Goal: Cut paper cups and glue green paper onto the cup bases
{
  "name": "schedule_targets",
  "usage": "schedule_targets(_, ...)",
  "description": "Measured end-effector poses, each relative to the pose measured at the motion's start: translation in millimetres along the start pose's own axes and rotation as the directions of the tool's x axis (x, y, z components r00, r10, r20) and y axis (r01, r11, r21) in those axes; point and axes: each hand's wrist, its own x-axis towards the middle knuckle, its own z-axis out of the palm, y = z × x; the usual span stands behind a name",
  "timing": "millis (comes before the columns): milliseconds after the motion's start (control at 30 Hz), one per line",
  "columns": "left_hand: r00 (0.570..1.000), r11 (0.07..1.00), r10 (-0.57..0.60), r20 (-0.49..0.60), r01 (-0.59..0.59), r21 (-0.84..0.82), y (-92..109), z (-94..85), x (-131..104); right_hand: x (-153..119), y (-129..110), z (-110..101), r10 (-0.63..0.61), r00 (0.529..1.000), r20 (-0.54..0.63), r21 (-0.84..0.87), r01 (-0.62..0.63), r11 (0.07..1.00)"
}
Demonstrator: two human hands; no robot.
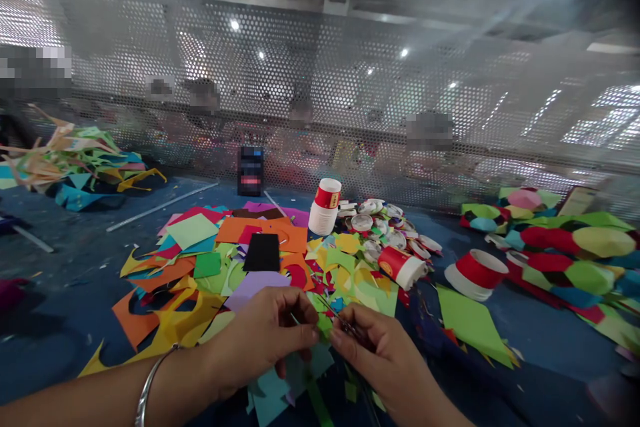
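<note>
Blue table (60,313), lots of paper (240,230)

Past the table runs a mesh screen (295,60), from ten to two o'clock if the hands mark the clock's middle. From far off, I take it as a wall between this side and the next.

On my feed, the right hand (377,345) is closed around a thin metal tool (344,324), its tip toward eleven. I think it is held that way to bring the tip near the paper. The left hand (275,323) has its thumb and fingers curled close together, by a green bit (325,325) right between the two hands. I can't tell if it pinches that bit.

The paper lies at ten to one, maybe for easy reach. At eleven a phone (251,171) stands up, perhaps to be seen. A cup stack (325,210) stands at twelve, which may save room. Lids (370,221) lie heaped at one, and a tipped cup (400,268) lies at two.

Fingers hide the tool's grip, so I can't be sure it's scissors. The phone's screen is blocked out, and shapes behind the mesh are blurry. At six, the bottom edge cuts off a green strip (319,403).
</note>
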Motion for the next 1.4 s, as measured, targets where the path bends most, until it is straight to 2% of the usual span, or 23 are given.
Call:
schedule_targets(133, 1.0, 0.995, 0.005, -0.001, -0.005, -0.103, -1, -0.3, 1, -1, -4, 0, 0.001, 1.0, -0.013, 0.02, 0.0, 1.0)
schedule_targets(267, 0.993, 0.972, 0.049, -0.109, -0.073, -0.225, -1, -3.0, 4, -1, -4, -1, 0.025, 0.999, -0.034, 0.055, -0.023, 0.998)
schedule_targets(367, 0.977, 0.963, 0.105, -0.184, -0.146, -0.225, -1, -5.7, 5, 0, -1, -2, 0.037, 0.999, -0.033, 0.045, -0.036, 0.998)
schedule_targets(500, 0.963, 0.954, 0.147, -0.224, -0.198, -0.227, -3, -6.4, 4, 0, 2, -3, 0.109, 0.994, -0.024, 0.04, -0.108, 0.993)
schedule_targets(667, 0.961, 0.952, 0.151, -0.232, -0.205, -0.229, -3, -4.3, 5, 1, 7, -3, 0.194, 0.98, 0.046, 0.082, -0.197, 0.977)
schedule_targets(933, 0.966, 0.96, 0.166, -0.198, -0.204, -0.193, -3, 1.1, 7, 0, 13, -1, 0.234, 0.969, 0.076, 0.12, -0.242, 0.963)
schedule_targets(1400, 0.973, 0.957, 0.172, -0.153, -0.202, -0.208, -5, 3.0, 5, -2, 7, 0, 0.201, 0.974, 0.1, 0.102, -0.211, 0.972)
